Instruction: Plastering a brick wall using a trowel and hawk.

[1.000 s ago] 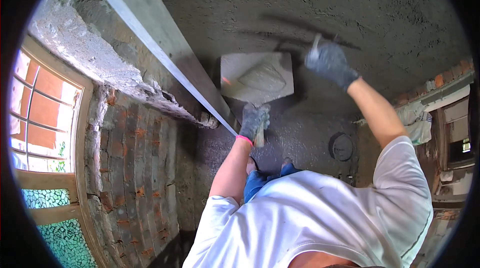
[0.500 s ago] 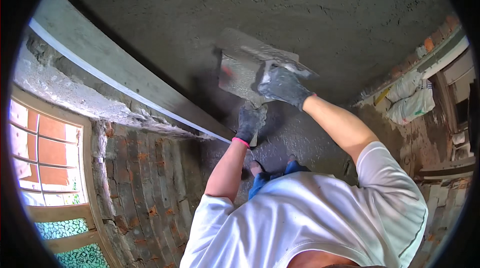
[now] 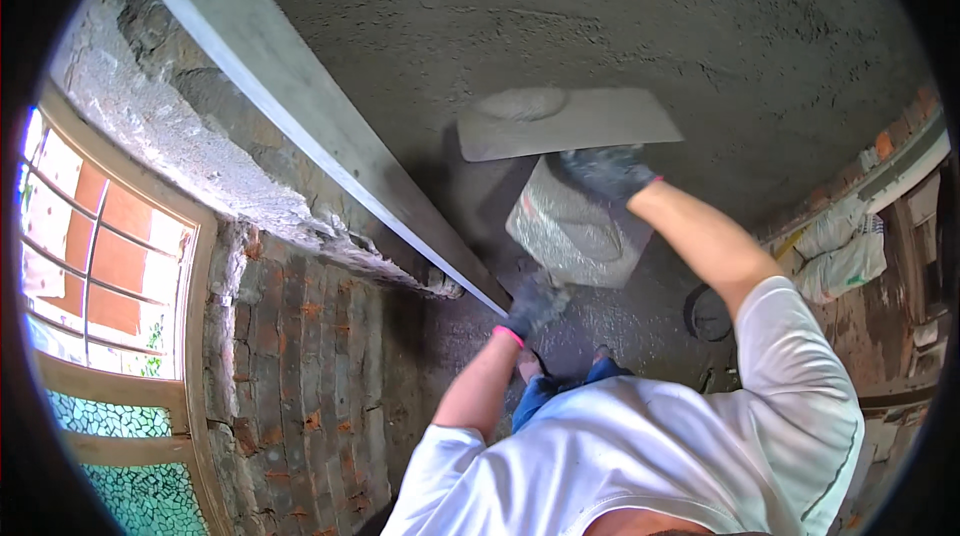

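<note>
My right hand, in a dark glove, is closed on a steel trowel whose wide blade carries a mound of grey mortar. Just below it, a square hawk is tilted, with wet mortar on its face. My left hand, gloved with a pink cuff, grips the hawk from underneath; its handle is mostly hidden. Along the left runs a long straight board with a pale edge. Beyond the trowel spreads a rough, freshly coated grey wall.
A barred window and a brick wall are on the left. At the right are white sacks and a wooden frame. A dark round shape lies on the wet floor near my feet.
My right hand came down from the upper right to the hawk; the trowel now sits higher, flatter, with mortar on it. The hawk has shifted rightward and tilted, and my left hand moved slightly down.
</note>
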Tool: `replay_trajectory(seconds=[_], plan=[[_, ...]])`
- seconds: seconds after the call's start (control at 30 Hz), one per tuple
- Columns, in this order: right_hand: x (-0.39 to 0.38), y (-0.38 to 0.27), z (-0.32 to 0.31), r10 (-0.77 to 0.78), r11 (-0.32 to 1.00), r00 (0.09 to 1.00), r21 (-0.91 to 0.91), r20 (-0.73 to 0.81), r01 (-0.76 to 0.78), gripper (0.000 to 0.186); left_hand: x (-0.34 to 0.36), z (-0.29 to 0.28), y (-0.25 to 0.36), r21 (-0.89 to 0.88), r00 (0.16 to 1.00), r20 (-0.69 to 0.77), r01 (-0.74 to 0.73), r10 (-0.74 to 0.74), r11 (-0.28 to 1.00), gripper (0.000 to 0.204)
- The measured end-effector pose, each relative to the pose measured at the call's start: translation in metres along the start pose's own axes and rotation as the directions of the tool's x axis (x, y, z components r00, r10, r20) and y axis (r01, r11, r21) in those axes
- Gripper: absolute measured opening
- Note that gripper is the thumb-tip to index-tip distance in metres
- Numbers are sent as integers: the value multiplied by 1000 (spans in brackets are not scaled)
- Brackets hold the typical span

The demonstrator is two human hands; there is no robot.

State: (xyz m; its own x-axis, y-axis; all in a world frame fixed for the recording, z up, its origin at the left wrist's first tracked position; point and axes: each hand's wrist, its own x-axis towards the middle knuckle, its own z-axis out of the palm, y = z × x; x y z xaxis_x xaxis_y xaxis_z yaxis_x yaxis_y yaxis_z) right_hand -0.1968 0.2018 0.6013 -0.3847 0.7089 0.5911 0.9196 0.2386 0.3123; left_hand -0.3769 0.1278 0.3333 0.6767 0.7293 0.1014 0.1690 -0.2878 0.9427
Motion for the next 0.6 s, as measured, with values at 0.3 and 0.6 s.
replay_trajectory(seconds=[0.3, 0.6], plan=[[58, -8, 84, 281, 860, 845, 272, 456, -432, 26, 7, -29, 78, -596, 859, -51, 384, -510, 706, 16], [159, 50, 6, -423, 897, 792, 78, 440, 436, 22, 57, -80, 68, -706, 832, 25, 407, -555, 579, 13]])
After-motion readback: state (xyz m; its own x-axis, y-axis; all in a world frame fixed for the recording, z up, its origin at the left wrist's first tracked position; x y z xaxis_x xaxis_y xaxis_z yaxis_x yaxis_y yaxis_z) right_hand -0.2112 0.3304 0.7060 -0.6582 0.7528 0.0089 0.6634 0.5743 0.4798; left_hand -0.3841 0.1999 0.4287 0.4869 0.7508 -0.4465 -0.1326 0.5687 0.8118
